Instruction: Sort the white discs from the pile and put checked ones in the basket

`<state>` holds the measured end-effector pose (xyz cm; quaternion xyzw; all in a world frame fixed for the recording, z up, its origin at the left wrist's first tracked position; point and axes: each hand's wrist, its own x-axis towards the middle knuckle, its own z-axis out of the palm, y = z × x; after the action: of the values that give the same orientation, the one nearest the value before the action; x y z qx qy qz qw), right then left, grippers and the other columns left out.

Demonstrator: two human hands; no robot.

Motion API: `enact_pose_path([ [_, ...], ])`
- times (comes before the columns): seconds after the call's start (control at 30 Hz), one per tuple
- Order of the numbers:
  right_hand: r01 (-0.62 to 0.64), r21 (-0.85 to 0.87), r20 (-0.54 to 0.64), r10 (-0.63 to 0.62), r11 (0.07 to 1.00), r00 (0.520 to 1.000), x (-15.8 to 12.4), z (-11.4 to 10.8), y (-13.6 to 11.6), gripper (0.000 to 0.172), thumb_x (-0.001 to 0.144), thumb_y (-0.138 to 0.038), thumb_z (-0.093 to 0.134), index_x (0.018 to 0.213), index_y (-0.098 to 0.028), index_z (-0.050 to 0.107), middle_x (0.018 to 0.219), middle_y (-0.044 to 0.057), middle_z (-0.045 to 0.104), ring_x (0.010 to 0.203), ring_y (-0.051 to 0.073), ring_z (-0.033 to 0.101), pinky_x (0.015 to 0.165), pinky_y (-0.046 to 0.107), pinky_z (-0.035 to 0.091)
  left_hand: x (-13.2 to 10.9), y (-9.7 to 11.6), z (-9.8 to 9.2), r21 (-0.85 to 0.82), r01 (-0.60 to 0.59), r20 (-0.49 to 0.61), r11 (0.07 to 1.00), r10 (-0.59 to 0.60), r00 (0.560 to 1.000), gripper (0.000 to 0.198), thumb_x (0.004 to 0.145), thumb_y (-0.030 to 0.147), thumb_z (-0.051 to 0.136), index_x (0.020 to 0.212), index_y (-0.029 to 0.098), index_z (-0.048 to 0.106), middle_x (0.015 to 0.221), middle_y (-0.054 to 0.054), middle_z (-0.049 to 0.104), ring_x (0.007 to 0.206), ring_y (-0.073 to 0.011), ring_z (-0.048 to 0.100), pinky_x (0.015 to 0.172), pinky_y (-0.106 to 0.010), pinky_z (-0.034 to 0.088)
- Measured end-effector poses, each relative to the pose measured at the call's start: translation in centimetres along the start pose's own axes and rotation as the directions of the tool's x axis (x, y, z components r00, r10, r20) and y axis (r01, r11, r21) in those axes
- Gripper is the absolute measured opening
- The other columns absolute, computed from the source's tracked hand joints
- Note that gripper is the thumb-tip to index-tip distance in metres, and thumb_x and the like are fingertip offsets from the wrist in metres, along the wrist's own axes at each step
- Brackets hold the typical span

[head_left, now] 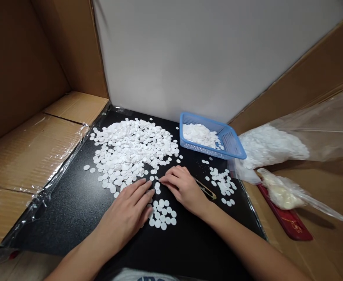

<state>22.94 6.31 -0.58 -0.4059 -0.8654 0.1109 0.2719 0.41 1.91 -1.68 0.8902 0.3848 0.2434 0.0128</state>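
Note:
A big pile of small white round discs lies on a black mat. My left hand rests flat at the pile's near edge, fingers stretched out over a few discs. My right hand lies beside it, fingers curled, its fingertips touching discs near the left fingertips. A small flat group of discs sits between and below both hands. Another small cluster of discs lies right of my right hand. A thin metal tool, perhaps tweezers, pokes out from under my right hand.
A blue plastic basket holding white discs stands at the back right. A clear bag of discs and a smaller bag lie on the right, over a red flat object. Cardboard walls enclose the mat on both sides.

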Motion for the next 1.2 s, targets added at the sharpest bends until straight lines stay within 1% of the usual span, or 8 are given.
enact_pose_path([
  [0.1,0.014,-0.056,0.025,-0.012,0.998,1.0,0.0,0.1,-0.1,0.014,0.098,-0.016,0.056,0.095,-0.019,0.07,0.086,0.005,0.065,0.081,0.019,0.057,0.075,0.036,0.042,0.1,0.1,0.1,0.062,-0.063,0.077,0.996,0.059,0.995,0.044,0.105,0.043,0.04,0.138,0.017,0.053,0.14,-0.01,0.061,0.129,-0.0283,0.054,0.101,-0.046,0.047],
  [0.23,-0.047,-0.104,-0.015,0.046,0.993,0.999,-0.2,0.1,0.2,0.01,0.096,-0.017,0.06,0.091,-0.018,0.069,0.086,0.005,0.064,0.081,0.02,0.057,0.075,0.036,0.041,0.0,0.1,0.4,0.083,-0.028,0.113,0.996,0.018,0.993,0.054,0.101,0.054,0.043,0.141,0.019,0.051,0.146,-0.011,0.056,0.135,-0.0312,0.048,0.104,-0.048,0.043],
  [0.4,-0.066,-0.066,-0.02,0.065,0.996,0.998,0.2,0.3,0.3,0.012,0.096,-0.016,0.06,0.1,-0.02,0.071,0.087,0.005,0.064,0.083,0.02,0.058,0.075,0.035,0.043,0.0,0.2,0.5,0.086,0.025,0.063,0.996,-0.03,0.998,0.046,0.103,0.046,0.041,0.136,0.017,0.056,0.145,-0.014,0.056,0.134,-0.0322,0.048,0.105,-0.049,0.041],
  [0.6,-0.043,-0.074,0.059,0.047,0.996,0.997,1.1,0.7,0.3,0.011,0.093,-0.02,0.066,0.103,-0.02,0.071,0.092,0.005,0.065,0.086,0.019,0.061,0.078,0.035,0.043,0.4,-0.1,-0.2,0.031,0.088,0.01,0.996,-0.088,0.996,0.035,0.103,0.035,0.044,0.132,0.018,0.056,0.141,-0.013,0.058,0.131,-0.0303,0.05,0.104,-0.047,0.039],
  [0.73,-0.098,-0.034,0.043,0.1,0.995,0.994,1.0,0.4,0.4,0.01,0.09,-0.014,0.068,0.099,-0.019,0.069,0.093,0.004,0.066,0.089,0.019,0.063,0.082,0.036,0.043,1.8,-1.0,-1.4,0.033,0.126,0.058,0.992,-0.127,0.99,0.025,0.101,0.025,0.047,0.123,0.02,0.058,0.12,-0.01,0.065,0.112,-0.0282,0.056,0.092,-0.044,0.042],
  [0.87,-0.154,-0.002,0.013,0.154,0.988,0.988,0.3,-0.6,-0.1,0.018,0.092,-0.007,0.06,0.105,-0.019,0.066,0.095,0.004,0.065,0.089,0.019,0.063,0.081,0.036,0.042,4.6,-2.1,-1.8,0.132,0.086,0.16,0.987,-0.107,0.981,0.014,0.094,0.012,0.051,0.096,0.019,0.063,0.097,-0.008,0.063,0.09,-0.0262,0.053,0.076,-0.039,0.04],
  [1.0,-0.187,0.002,0.031,0.187,0.982,0.982,-0.7,-0.8,-1.1,0.007,0.092,-0.014,0.065,0.089,-0.02,0.064,0.087,0.002,0.064,0.08,0.018,0.06,0.076,0.035,0.04,7.1,-2.8,-0.8,0.093,0.096,0.23,0.991,-0.115,0.966,0.01,0.091,0.01,0.058,0.086,0.018,0.062,0.088,-0.006,0.061,0.085,-0.0253,0.052,0.072,-0.037,0.037],
  [1.2,-0.238,0.053,0.086,0.233,0.97,0.969,-0.8,0.2,-1.9,0.013,0.086,-0.021,0.076,0.089,-0.021,0.063,0.086,0.0,0.063,0.078,0.017,0.059,0.076,0.033,0.039,7.5,-2.8,0.2,0.069,0.133,0.237,0.989,-0.145,0.961,0.011,0.089,0.008,0.059,0.084,0.017,0.06,0.086,-0.006,0.063,0.085,-0.0255,0.052,0.072,-0.037,0.036],
])
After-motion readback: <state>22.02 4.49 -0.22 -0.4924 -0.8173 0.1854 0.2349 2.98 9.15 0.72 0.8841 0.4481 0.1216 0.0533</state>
